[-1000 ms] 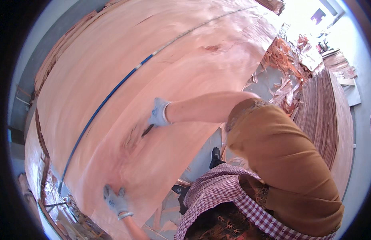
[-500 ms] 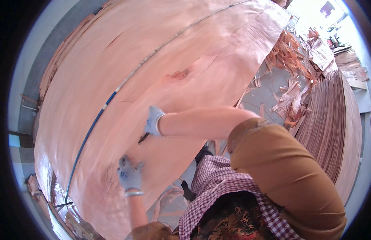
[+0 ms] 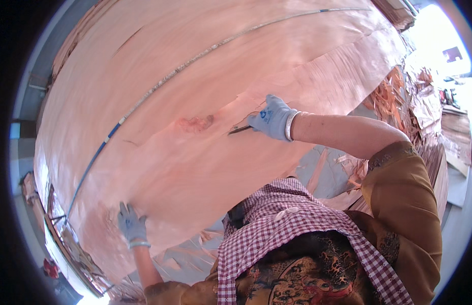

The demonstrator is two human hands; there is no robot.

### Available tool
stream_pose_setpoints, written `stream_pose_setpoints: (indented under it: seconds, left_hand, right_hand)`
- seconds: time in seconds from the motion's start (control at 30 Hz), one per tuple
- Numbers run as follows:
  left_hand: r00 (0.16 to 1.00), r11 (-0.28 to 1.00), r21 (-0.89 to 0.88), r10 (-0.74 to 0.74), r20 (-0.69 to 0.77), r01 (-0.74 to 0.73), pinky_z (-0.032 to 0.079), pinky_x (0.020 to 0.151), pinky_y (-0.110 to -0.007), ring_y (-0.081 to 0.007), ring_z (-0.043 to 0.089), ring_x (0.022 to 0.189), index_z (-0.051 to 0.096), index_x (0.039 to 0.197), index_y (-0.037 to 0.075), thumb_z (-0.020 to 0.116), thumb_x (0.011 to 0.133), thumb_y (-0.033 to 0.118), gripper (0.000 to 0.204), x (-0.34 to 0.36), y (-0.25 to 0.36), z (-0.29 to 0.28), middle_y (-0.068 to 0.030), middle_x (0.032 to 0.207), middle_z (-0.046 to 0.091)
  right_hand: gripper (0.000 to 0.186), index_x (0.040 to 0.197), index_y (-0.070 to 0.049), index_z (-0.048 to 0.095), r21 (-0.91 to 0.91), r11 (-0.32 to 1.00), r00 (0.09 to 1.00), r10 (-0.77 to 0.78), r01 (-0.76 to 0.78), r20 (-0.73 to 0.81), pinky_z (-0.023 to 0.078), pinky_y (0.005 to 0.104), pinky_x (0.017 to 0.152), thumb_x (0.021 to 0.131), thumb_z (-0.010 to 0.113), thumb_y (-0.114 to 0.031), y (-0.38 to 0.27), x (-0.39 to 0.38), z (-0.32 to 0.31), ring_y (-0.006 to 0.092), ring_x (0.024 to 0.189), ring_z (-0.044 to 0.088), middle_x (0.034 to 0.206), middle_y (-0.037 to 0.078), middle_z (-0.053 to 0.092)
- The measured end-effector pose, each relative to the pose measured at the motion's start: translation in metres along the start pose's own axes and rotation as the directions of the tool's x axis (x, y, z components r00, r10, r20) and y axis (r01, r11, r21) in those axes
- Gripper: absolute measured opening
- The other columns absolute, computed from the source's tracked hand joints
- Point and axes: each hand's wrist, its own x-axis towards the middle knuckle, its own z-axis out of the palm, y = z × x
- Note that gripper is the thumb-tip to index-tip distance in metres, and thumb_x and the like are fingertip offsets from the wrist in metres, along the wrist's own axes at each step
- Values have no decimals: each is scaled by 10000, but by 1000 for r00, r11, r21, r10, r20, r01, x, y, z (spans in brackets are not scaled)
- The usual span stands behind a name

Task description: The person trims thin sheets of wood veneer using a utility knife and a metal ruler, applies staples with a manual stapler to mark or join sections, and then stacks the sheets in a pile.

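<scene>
A large sheet of pinkish wood veneer [image 3: 195, 168] spreads before me, its grain rippling. In my gloved right hand [image 3: 272, 119] is a slim, dark knife [image 3: 239, 130], its blade pointing left just above or against the sheet; I cannot tell if it touches. The blade lies beside a split in the veneer and to the right of a rough reddish knot [image 3: 196, 123]. My gloved left hand [image 3: 131, 224] rests flat near the sheet's near left part, fingers spread, holding nothing. Across the sheet runs a long thin rod [image 3: 167, 77], blue at its near end and pale further off.
Torn veneer strips [image 3: 391, 91] are heaped on the floor at the right. Beside them stands a stack of veneer sheets [image 3: 436, 168]. A checked apron [image 3: 292, 223] covers my front, close to the sheet's near edge. More scraps [image 3: 180, 256] lie below that edge.
My right hand has moved right and away from me with the knife, past the knot. The left hand has shifted left, widening the gap between them. My view has turned slightly.
</scene>
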Motion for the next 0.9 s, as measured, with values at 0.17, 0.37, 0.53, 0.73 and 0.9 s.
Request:
stream_pose_setpoints:
  seconds: [0.17, 0.37, 0.53, 0.73, 0.9]
  left_hand:
    - [755, 642, -490, 223, -617, -589, 375, 991, -408, -341, 493, 1110, 541, 1167, -1, 534, 866, 235, 383, -5, 222, -84, -178, 1174, 546]
    - [922, 881, -360, 181, -343, -307, 394, 959, -400, -329, 440, 1162, 470, 1267, 39, 663, 740, 407, 671, -27, 307, -124, -169, 1292, 463]
    - [969, 940, -308, 79, -232, -150, 410, 915, -418, -329, 472, 1102, 460, 1266, 56, 694, 708, 338, 668, -28, 335, -153, -123, 1255, 475]
    - [881, 771, -464, 260, -394, -435, 383, 953, -421, -357, 461, 1107, 519, 1218, 69, 715, 689, 293, 607, -41, 449, -190, -161, 1207, 499]
    - [942, 815, -543, 11, -336, -203, 350, 995, -416, -354, 400, 1186, 513, 1238, 40, 719, 690, 271, 629, -47, 472, -193, -175, 1320, 441]
  right_hand:
    - [199, 1024, -190, 532, 28, 989, 988, -146, 148, -49, 374, 338, 666, 825, 550, -198, 21, 3, 8, 184, 720, 629, 803, -5, 649]
    - [145, 984, -185, 560, 106, 961, 955, -235, 256, -180, 384, 365, 699, 871, 514, -264, 99, -16, 62, 202, 757, 644, 798, 0, 659]
    - [266, 1102, -177, 586, 107, 967, 963, -213, 232, -163, 449, 351, 729, 839, 548, -204, 143, -48, 77, 218, 873, 652, 957, 23, 675]
    - [287, 1068, -199, 631, -2, 955, 928, -287, 295, -238, 462, 389, 641, 825, 555, -331, 132, -18, 96, 246, 816, 652, 872, 43, 682]
    - [280, 1093, -217, 599, 40, 953, 934, -285, 300, -216, 415, 377, 724, 839, 541, -318, 214, -32, 126, 235, 840, 643, 889, 20, 679]
